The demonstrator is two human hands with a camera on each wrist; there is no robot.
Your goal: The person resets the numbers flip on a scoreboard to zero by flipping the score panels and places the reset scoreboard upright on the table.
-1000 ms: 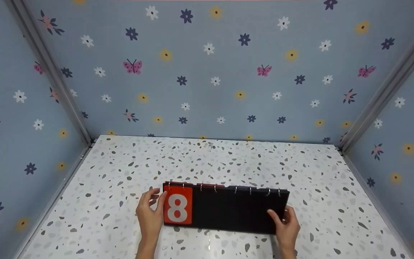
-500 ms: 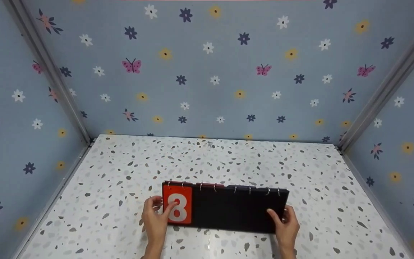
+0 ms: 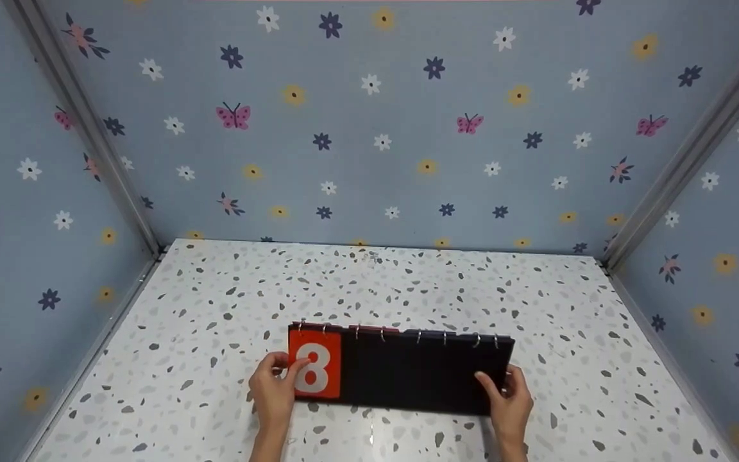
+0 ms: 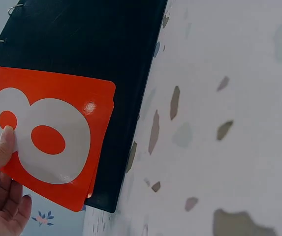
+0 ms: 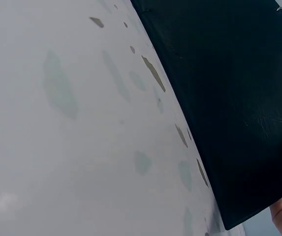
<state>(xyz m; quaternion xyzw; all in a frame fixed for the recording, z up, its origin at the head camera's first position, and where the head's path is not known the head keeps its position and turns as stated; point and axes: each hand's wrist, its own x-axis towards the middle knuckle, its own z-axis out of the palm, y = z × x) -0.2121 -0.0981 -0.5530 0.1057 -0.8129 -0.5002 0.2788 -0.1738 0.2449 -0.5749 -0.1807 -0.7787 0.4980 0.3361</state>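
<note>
A black flip scoreboard (image 3: 417,372) stands leaning back, with metal rings along its top edge. At its left end hangs a red number card (image 3: 335,385) showing a white 8; the edge of another card peeks out behind it in the left wrist view. My left hand (image 3: 273,391) grips this left end, thumb (image 4: 2,147) on the 8 and fingers bent behind. The opposite end is held by my right hand (image 3: 510,404), its thumb on the black front and the fingers behind, mostly hidden. The right wrist view shows the bare black face (image 5: 229,98) beside the tabletop.
The scoreboard is near the front of a white speckled table (image 3: 369,282). Blue floral panels (image 3: 369,128) enclose the back and both sides, with grey metal posts (image 3: 87,122) at the rear corners.
My left hand has come in from beside the scoreboard's left edge, and its thumb now lies on the 8. My right hand keeps its grip, and the scoreboard stays in place.
</note>
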